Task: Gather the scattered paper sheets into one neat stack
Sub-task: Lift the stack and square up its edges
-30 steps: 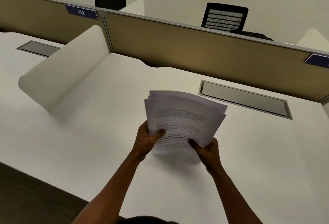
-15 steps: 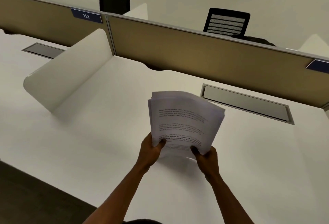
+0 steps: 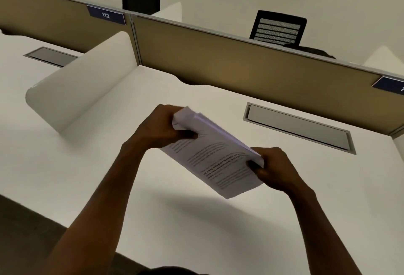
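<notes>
Paper stack point(image 3: 215, 156) held tilted above the white desk point(image 3: 87, 176), clear of its surface. Left hand point(image 3: 162, 127) clamps the far-left end; right hand point(image 3: 273, 170) clamps the near-right end, thumbs on the printed face.

A stack of printed white paper sheets point(image 3: 215, 156) is held above the white rectangular desk top point(image 3: 91, 165), between the left hand point(image 3: 161, 128) at its far-left end and the right hand point(image 3: 275, 167) at its near-right end. A white curved side divider point(image 3: 80, 86) stands to the left. A grey metal cable flap point(image 3: 298, 128) lies to the far right. Behind runs a tan fabric partition point(image 3: 240, 60), with a black mesh office chair point(image 3: 278, 27) beyond it.
</notes>
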`<state>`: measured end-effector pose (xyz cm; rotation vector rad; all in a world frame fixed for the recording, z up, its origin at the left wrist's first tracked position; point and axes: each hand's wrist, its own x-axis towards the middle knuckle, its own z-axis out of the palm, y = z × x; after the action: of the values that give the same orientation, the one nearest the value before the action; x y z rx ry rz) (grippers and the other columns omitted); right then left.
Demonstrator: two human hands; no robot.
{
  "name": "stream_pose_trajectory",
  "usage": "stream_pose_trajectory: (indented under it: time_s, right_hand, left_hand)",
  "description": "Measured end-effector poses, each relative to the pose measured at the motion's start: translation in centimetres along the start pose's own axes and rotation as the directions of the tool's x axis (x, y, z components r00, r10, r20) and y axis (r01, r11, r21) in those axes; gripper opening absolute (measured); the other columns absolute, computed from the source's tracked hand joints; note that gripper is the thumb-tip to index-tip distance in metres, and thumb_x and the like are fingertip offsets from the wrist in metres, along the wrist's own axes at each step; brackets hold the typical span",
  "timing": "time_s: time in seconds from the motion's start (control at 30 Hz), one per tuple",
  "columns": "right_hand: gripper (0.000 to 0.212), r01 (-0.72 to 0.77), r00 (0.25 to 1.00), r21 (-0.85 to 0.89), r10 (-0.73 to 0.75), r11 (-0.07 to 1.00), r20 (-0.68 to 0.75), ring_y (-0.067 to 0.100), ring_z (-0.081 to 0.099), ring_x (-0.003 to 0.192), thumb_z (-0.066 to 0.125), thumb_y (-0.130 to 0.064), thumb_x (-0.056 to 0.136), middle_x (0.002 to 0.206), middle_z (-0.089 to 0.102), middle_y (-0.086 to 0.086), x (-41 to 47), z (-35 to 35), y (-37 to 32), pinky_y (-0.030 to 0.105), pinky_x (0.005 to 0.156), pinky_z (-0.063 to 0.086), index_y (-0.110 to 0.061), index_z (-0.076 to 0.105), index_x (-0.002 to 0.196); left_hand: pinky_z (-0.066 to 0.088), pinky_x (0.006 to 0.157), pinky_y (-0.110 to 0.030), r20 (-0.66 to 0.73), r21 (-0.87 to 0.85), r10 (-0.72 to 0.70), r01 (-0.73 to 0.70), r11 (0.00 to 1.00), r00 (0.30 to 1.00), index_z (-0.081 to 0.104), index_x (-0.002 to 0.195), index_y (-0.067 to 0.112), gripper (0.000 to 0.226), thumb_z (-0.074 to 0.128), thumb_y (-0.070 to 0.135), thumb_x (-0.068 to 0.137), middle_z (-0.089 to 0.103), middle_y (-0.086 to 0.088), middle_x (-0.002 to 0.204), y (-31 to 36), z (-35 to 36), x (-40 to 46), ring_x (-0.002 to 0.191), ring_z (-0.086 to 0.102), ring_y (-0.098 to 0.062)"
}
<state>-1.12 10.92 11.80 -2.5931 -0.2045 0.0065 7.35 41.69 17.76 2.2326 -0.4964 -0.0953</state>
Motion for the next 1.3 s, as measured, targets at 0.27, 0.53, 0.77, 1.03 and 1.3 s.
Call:
stream_pose_trajectory:
  time_s: [0.27, 0.53, 0.77, 1.03, 1.3]
  right_hand:
    - [0.058, -0.265, 0.942, 0.677, 0.033, 0.687, 0.335, 0.022, 0.069, 0.108, 0.087, -0.023, 0.067, 0.118, 0.073, 0.007, -2.4, -3.9, 5.9, 0.033, 0.082, 0.059, -0.022, 0.067, 0.122]
    - [0.038, -0.168, 0.947, 0.912, 0.319, 0.374, 0.043, 0.035, 0.069, 0.106, 0.081, -0.010, 0.071, 0.112, 0.073, 0.014, -3.8, 3.1, 5.1, 0.046, 0.082, 0.060, -0.020, 0.074, 0.108]
    - [0.041, -0.187, 0.921, 0.883, 0.390, 0.431, 0.004, 0.026, 0.072, 0.100, 0.086, -0.012, 0.070, 0.108, 0.076, 0.007, -4.7, 7.4, 5.6, 0.039, 0.078, 0.061, -0.022, 0.073, 0.107]
    - [0.033, -0.244, 0.843, 0.854, 0.536, 0.459, -0.047, 0.030, 0.068, 0.095, 0.081, -0.015, 0.074, 0.092, 0.076, 0.003, -4.9, 10.0, 5.6, 0.035, 0.071, 0.058, -0.016, 0.069, 0.105]
    - [0.022, -0.166, 0.831, 0.851, 0.536, 0.498, -0.152, 0.032, 0.069, 0.090, 0.078, -0.007, 0.079, 0.088, 0.074, 0.004, -4.5, 8.7, 4.4, 0.037, 0.069, 0.058, -0.025, 0.070, 0.089]
  left_hand:
    - [0.056, 0.081, -0.044, -0.066, -0.509, -0.262, 0.193, 0.839, 0.963, 0.080, 0.091, 0.017, 0.039, 0.087, 0.040, 0.060, 0.079, -0.009, 0.093, -6.1, 3.4, -3.5, 0.090, 0.074, -0.027]
    - [0.059, 0.078, -0.038, 0.013, -0.672, -0.293, 0.225, 0.706, 0.956, 0.080, 0.093, 0.021, 0.028, 0.086, 0.028, 0.067, 0.079, -0.007, 0.099, -7.8, 7.6, -3.6, 0.091, 0.076, -0.023]
    - [0.061, 0.079, -0.033, -0.005, -0.663, -0.327, 0.242, 0.708, 0.945, 0.077, 0.104, 0.022, 0.046, 0.090, 0.037, 0.063, 0.079, -0.005, 0.104, -10.9, 9.6, -5.3, 0.098, 0.074, -0.022]
    - [0.058, 0.081, -0.032, -0.081, -0.612, -0.355, 0.234, 0.756, 0.931, 0.076, 0.097, 0.044, 0.027, 0.083, 0.028, 0.075, 0.079, 0.006, 0.099, -10.8, 11.1, -5.4, 0.094, 0.074, -0.010]
    - [0.058, 0.070, -0.024, -0.155, -0.622, -0.303, 0.145, 0.769, 0.940, 0.077, 0.092, 0.045, 0.032, 0.083, 0.015, 0.080, 0.079, 0.010, 0.093, -9.5, 10.2, -4.8, 0.087, 0.074, -0.006]
